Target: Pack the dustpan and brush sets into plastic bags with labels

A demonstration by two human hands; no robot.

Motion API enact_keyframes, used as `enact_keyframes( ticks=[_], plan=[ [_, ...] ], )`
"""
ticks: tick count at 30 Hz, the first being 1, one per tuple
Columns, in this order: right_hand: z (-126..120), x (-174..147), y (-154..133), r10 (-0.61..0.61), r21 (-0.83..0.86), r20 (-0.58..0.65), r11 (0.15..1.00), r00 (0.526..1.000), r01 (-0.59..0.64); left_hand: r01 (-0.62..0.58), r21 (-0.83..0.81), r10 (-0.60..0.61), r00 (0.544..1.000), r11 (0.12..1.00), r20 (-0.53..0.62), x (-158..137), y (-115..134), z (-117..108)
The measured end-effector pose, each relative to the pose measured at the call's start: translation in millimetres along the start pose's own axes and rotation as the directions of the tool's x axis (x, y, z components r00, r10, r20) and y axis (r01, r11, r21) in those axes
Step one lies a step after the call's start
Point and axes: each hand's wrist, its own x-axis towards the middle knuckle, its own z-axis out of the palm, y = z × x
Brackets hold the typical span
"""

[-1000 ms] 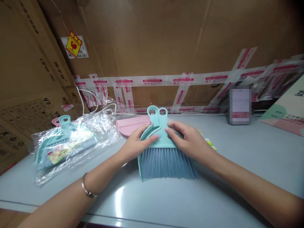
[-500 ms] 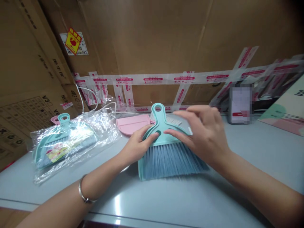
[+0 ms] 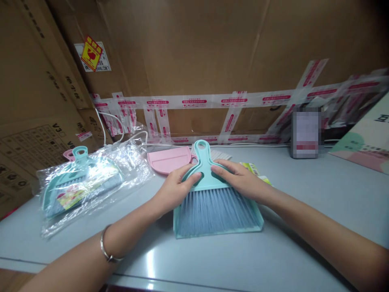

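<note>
A turquoise hand brush [image 3: 209, 174] with blue-grey bristles lies nested in a matching dustpan [image 3: 259, 221], handle pointing away from me. The dustpan's rim shows along the front and right side of the bristles. My left hand [image 3: 179, 182] grips the left shoulder of the pair, thumb on top by the oval hole. On the opposite shoulder, my right hand [image 3: 238, 176] has its thumb on the brush and its fingers round the edge, partly hidden. Behind the handle sit a pink dustpan [image 3: 169, 159] and pale bristles [image 3: 220, 155].
To the left, a clear plastic bag [image 3: 133, 162] holds another turquoise brush set [image 3: 82, 182]. A phone [image 3: 306, 134] stands at the back right near a printed box [image 3: 369, 134]. Large taped cartons [image 3: 188, 48] line the back. A yellow-green card [image 3: 251, 168] lies behind my right hand.
My right hand has come down from above the brush and closed on its right shoulder. The bristles now sit within the dustpan's rim, and the pair has shifted slightly toward me.
</note>
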Motion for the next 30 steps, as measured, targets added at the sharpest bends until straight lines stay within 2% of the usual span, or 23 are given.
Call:
enact_keyframes(
  ticks=[6, 9, 12, 14, 16, 18, 20, 21, 25, 30],
  plan=[
    [7.3, 4.0, 9.3, -0.008, -0.046, -0.036, 0.999, 0.999, 0.007, 0.021, -0.01, -0.021, 1.0, 1.0, -0.005, 1.0, -1.3, -1.0],
    [4.7, 3.0, 6.2, -0.004, -0.024, 0.005, 1.0, 1.0, 0.004, 0.036, -0.017, -0.036, 0.999, 0.999, 0.001, 1.2, -1.2, -0.3],
    [-11.4, 3.1, 4.2, 0.037, -0.04, 0.087, 0.999, 0.995, -0.034, 0.049, -0.023, -0.049, 0.999, 0.999, 0.003, 1.1, -0.9, -0.4],
    [-30.5, 5.2, 11.1, 0.11, -0.107, 0.08, 0.989, 0.991, -0.101, 0.038, -0.021, -0.038, 0.999, 0.999, -0.008, 0.7, -0.1, -1.6],
    [-51.5, 8.5, 27.1, 0.187, -0.259, 0.0, 0.949, 0.982, -0.181, 0.03, -0.02, -0.03, 0.999, 0.999, -0.017, 0.4, 0.9, -3.1],
    [-68.6, 12.1, 47.8, 0.233, -0.49, -0.084, 0.837, 0.969, -0.244, 0.036, -0.022, -0.036, 0.999, 0.999, -0.019, 0.4, 1.7, -4.3],
    [-78.1, 14.4, 65.4, 0.259, -0.653, -0.065, 0.719, 0.964, -0.237, 0.046, -0.024, -0.047, 0.999, 0.999, -0.019, 0.8, 1.9, -4.9],
    [-80.0, 14.9, 71.2, 0.27, -0.692, -0.036, 0.688, 0.962, -0.218, 0.049, -0.024, -0.05, 0.999, 0.999, -0.02, 1.1, 1.7, -4.9],
    [-77.7, 15.2, 74.6, 0.292, -0.685, 0.057, 0.707, 0.955, -0.175, 0.046, -0.025, -0.047, 0.999, 0.999, -0.019, 2.0, 0.2, -4.8],
    [-73.0, 16.4, 66.5, 0.351, -0.665, 0.094, 0.718, 0.931, -0.204, 0.041, -0.021, -0.041, 0.999, 0.999, -0.017, 1.6, -2.1, -5.2]
  ],
)
